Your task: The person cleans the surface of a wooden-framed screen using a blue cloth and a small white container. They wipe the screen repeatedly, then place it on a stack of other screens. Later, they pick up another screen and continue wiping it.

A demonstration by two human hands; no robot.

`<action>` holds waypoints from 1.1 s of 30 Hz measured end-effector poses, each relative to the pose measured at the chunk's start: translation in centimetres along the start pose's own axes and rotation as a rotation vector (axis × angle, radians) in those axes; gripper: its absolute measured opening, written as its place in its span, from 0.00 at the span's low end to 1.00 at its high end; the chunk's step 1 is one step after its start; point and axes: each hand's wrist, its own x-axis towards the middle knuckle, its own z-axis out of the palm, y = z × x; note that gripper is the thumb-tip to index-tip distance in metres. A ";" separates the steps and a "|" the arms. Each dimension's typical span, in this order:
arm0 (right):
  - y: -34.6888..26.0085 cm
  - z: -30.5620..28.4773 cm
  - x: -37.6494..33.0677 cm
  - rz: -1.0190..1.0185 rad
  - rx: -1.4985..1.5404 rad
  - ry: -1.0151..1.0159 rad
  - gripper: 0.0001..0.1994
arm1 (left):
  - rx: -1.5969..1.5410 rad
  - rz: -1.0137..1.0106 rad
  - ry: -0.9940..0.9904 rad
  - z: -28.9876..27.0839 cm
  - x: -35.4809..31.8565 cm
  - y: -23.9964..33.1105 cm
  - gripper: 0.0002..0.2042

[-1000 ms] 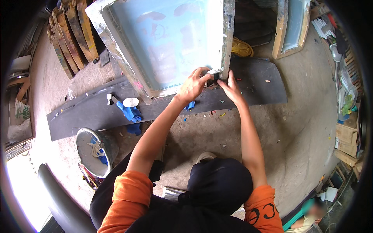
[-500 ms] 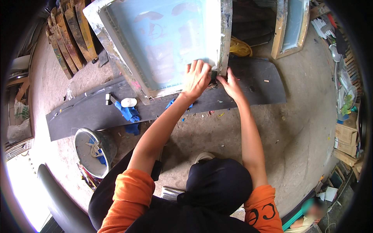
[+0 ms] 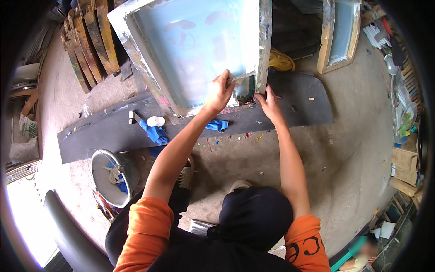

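A large screen frame [image 3: 263,45] with pale blue mesh leans tilted on a long dark board [image 3: 299,106] on the ground. My left hand [image 3: 219,90] is up against the mesh near the frame's lower right corner and pinches a pale strip of tape [image 3: 242,75] that runs to the frame's right bar. My right hand [image 3: 268,102] grips the lower end of that right bar. Small scraps of coloured tape [image 3: 253,135] lie on the ground below the corner.
A blue cloth [image 3: 155,133] and a small white lid [image 3: 156,121] lie on the board. A grey bucket [image 3: 97,174] stands at the left. Wooden slats [image 3: 88,41] lean at the back left, a second frame [image 3: 327,38] at the back right, a yellow cloth [image 3: 281,61] between.
My left hand has risen from the frame's lower corner up onto the mesh, pulling the tape strip with it. My right hand stays at the corner.
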 end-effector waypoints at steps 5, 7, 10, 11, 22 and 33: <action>0.3 0.9 0.2 -0.008 0.075 -0.021 0.22 | 0.136 0.161 0.052 -0.2 -0.5 -0.2 0.05; 2.0 0.7 -0.2 0.018 -0.031 -0.004 0.27 | 0.275 0.442 -0.006 -1.0 -0.1 -0.3 0.03; 0.5 0.1 -0.1 0.068 -0.015 -0.038 0.34 | 0.187 0.420 -0.204 -2.2 0.0 0.1 0.06; -1.2 -0.2 0.3 0.086 0.019 -0.064 0.37 | 0.283 0.465 -0.185 -2.6 0.1 0.2 0.08; -4.3 -2.4 4.6 0.012 0.006 -0.111 0.25 | 0.702 0.504 0.026 0.7 4.4 2.1 0.11; -3.9 -1.5 3.4 -0.078 -0.130 -0.025 0.27 | 0.181 0.106 0.223 -1.1 2.3 2.2 0.15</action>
